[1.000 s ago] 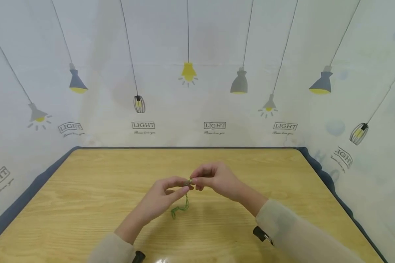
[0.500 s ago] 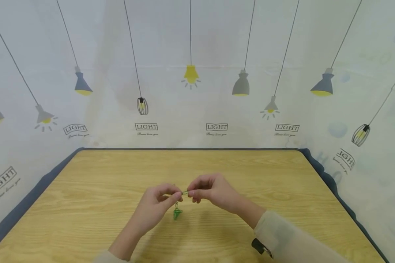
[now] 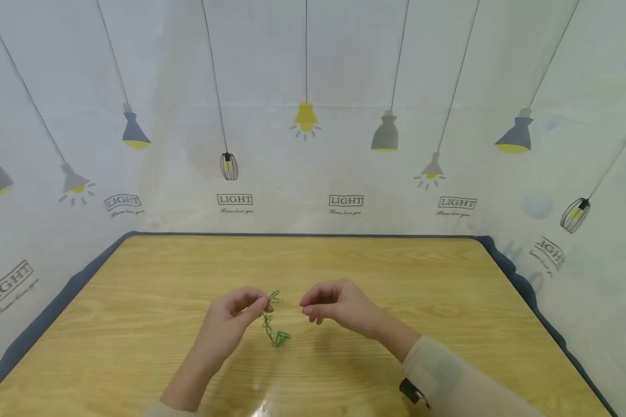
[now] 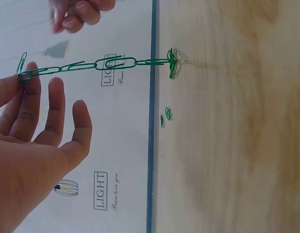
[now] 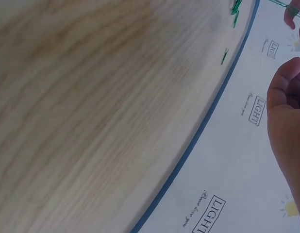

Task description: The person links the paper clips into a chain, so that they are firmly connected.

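A chain of green paper clips [image 3: 268,325] hangs from my left hand [image 3: 221,324], pinched between thumb and forefinger near its top end. One clip [image 4: 22,63] sticks up beyond the fingertips, while the left hand's other fingers are spread apart. The chain runs down in linked clips [image 4: 116,63] to a bunched lower end [image 4: 172,63] at the tabletop. Off to the right in the head view, my right hand [image 3: 346,310] hovers with fingers bent and thumb close to the forefinger. Nothing shows in its grasp, and it is apart from the chain.
Small green pieces [image 4: 168,113] that look like loose paper clips lie on the wooden table [image 3: 396,278] near the chain's lower end. Behind stands a pale cloth [image 3: 271,174] printed with lamps. A dark blue edge [image 3: 313,234] borders the tabletop.
Both hands first worked together at the chain's top. My right hand has let go of the clip, and my left hand has moved left with the chain, opening a gap between them.
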`<action>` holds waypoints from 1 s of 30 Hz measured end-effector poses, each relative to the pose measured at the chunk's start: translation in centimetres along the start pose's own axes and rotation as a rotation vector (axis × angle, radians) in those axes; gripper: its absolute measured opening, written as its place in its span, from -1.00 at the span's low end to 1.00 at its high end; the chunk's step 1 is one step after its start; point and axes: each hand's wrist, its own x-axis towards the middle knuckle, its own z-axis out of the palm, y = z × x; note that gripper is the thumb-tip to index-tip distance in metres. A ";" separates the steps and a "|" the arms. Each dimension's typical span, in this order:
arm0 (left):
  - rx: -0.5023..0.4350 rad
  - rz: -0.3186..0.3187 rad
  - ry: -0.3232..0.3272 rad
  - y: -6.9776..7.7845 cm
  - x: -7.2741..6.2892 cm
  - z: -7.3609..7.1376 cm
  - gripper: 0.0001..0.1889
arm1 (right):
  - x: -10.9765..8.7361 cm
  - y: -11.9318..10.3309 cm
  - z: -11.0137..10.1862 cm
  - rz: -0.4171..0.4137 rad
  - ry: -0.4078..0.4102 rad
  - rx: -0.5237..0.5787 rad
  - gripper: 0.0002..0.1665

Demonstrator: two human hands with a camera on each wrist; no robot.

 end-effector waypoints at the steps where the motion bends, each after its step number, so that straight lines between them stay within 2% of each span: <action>1: -0.011 -0.002 0.008 -0.1 0.1 -0.2 -0.74 | 0.1 0.1 -0.2 0.008 0.009 -0.010 -0.82; 9: -0.061 -0.018 0.067 -1.4 0.8 -2.3 -0.72 | 0.5 1.0 -1.0 0.057 0.016 -0.026 -0.69; 15: -0.088 -0.034 0.047 -2.6 0.6 -3.8 -0.72 | 3.2 1.2 -0.3 0.095 0.083 -0.085 -0.62; 20: -0.102 -0.042 0.023 -2.8 0.8 -3.7 -0.70 | 5.8 1.2 -0.3 0.096 0.114 -0.153 -0.58; 26: -0.078 -0.004 -0.006 -2.7 0.6 -3.6 -0.66 | 8.5 1.3 -0.2 0.133 0.051 -0.177 -0.46; 30: -0.083 -0.009 -0.009 -2.6 0.5 -3.7 -0.65 | 9.6 2.0 0.1 0.147 0.017 -0.154 -0.38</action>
